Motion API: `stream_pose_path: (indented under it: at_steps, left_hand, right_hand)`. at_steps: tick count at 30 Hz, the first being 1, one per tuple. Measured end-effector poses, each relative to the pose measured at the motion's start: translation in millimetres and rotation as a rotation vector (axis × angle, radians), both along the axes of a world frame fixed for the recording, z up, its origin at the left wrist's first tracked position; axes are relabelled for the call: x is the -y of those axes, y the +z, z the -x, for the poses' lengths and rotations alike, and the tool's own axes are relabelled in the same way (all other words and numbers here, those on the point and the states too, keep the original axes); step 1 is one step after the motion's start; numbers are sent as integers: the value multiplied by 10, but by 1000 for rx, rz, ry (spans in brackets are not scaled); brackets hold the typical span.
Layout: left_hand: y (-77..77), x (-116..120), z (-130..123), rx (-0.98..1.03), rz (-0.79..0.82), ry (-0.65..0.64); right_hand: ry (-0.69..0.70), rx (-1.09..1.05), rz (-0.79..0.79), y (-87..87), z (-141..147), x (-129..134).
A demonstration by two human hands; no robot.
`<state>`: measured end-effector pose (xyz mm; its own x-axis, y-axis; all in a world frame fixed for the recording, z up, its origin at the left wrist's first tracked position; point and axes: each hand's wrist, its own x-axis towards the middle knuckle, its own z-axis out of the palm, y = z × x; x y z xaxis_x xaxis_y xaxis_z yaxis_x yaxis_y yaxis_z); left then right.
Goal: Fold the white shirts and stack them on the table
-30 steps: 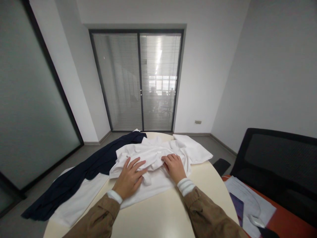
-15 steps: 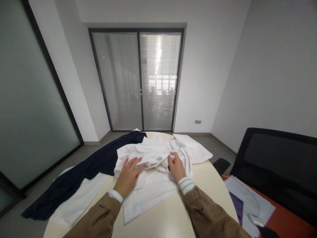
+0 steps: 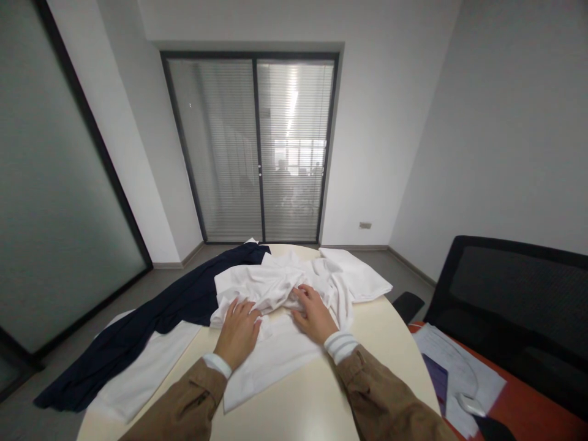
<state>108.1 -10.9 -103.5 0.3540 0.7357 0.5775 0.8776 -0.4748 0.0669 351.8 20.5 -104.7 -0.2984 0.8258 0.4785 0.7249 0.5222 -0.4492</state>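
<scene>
A rumpled white garment (image 3: 271,367) lies across the middle of the round cream table (image 3: 386,343), its upper part bunched in folds. My left hand (image 3: 239,334) rests on its near left part, fingers bent over the cloth. My right hand (image 3: 313,312) touches the bunched folds at the centre, thumb and fingers apart. A dark navy garment (image 3: 151,312) stretches along the table's left side, over white cloth (image 3: 147,367). The cloth under my fingertips is partly hidden.
At the right, a black mesh chair (image 3: 514,300) stands by a red surface (image 3: 533,398) with papers (image 3: 482,361), a purple item (image 3: 435,380) and a white mouse (image 3: 471,404). Beyond the table is a glazed partition with blinds (image 3: 294,153).
My right hand has moved left along the folds and its fingers have opened from a pinch. My left hand has shifted slightly left, its fingers more bent.
</scene>
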Motion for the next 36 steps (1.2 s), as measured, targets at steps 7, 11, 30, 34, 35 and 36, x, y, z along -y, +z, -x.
stream_pose_path:
  at_steps: [7, 11, 30, 34, 35, 36]
  left_hand:
    - [101, 46, 29, 290, -59, -160]
    - [76, 28, 77, 422, -105, -103]
    - [-42, 3, 122, -28, 20, 12]
    - [-13, -1, 135, 8, -3, 25]
    - [-2, -3, 138, 24, -10, 22]
    - [10, -4, 139, 39, -16, 18]
  right_hand:
    - [-72, 158, 29, -31, -28, -14]
    - [-83, 180, 13, -30, -50, -35]
    - [-98, -472, 46, 161, -119, -49]
    - [-113, -556, 52, 132, -168, -124]
    - [-127, -574, 63, 116, -173, -142]
    - [-142, -596, 75, 97, -177, -159]
